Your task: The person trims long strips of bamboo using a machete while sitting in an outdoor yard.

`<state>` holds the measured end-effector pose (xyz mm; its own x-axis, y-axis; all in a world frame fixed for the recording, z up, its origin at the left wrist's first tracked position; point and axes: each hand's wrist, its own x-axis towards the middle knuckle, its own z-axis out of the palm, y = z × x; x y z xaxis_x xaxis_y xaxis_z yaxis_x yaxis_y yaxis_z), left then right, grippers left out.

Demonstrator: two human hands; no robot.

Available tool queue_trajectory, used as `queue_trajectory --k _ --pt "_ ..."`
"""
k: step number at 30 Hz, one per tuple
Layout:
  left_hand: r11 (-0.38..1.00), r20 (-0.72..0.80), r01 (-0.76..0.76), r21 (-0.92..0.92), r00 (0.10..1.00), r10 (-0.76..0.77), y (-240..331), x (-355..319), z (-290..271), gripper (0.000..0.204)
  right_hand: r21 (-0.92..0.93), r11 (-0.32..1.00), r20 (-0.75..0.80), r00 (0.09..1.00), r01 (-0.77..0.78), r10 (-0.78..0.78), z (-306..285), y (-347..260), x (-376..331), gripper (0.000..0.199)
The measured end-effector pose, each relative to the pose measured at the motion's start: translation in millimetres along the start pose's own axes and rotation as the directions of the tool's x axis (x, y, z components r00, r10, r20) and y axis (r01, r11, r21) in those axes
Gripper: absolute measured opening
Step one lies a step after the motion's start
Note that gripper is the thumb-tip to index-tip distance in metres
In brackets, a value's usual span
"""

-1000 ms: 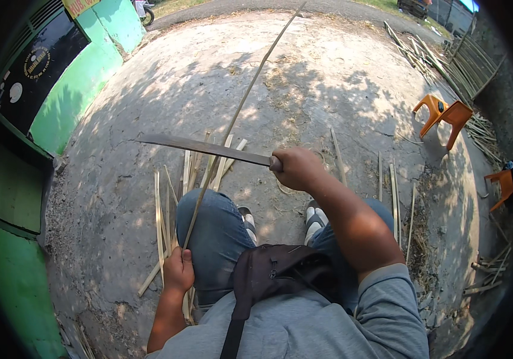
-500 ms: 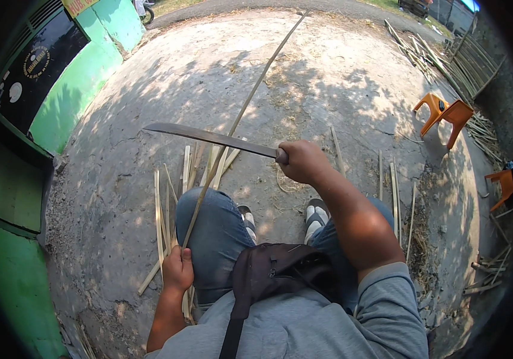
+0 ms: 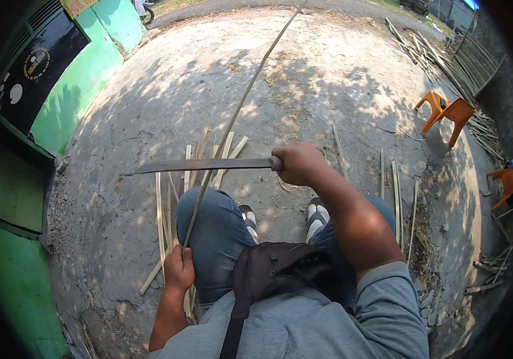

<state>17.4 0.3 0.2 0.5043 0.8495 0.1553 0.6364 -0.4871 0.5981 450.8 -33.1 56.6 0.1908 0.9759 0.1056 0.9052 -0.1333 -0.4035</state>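
Fingers wrapped round its handle, my right hand point(image 3: 297, 164) grips a machete point(image 3: 208, 165) with a long dark blade pointing left. The blade crosses a long, thin bamboo strip point(image 3: 246, 99) above my left knee; whether it touches the strip cannot be told. My left hand point(image 3: 180, 268) is closed on the near end of that strip, beside my left thigh. From there the strip slants away over the knee, its far end running out of the picture at the top. Several pale bamboo slats point(image 3: 161, 218) lie on the ground under and beside my left leg.
More slats point(image 3: 396, 200) lie right of my right leg. Farther right are an orange plastic stool point(image 3: 445, 113), another orange seat point(image 3: 504, 186) and a heap of bamboo poles point(image 3: 430, 60). A green wall point(image 3: 80, 99) stands at the left. Cracked concrete ground point(image 3: 167, 107) lies ahead.
The machete has come down and nearer along the strip, its tip lower and its blade now almost level. My left hand has hardly moved.
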Motion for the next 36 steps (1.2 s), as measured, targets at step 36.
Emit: queue_trajectory --k 36 --pt "0.999 0.002 0.036 0.001 0.999 -0.036 -1 0 1 0.056 -0.044 0.984 0.049 0.985 0.17 -0.168 3 -20 -4 0.016"
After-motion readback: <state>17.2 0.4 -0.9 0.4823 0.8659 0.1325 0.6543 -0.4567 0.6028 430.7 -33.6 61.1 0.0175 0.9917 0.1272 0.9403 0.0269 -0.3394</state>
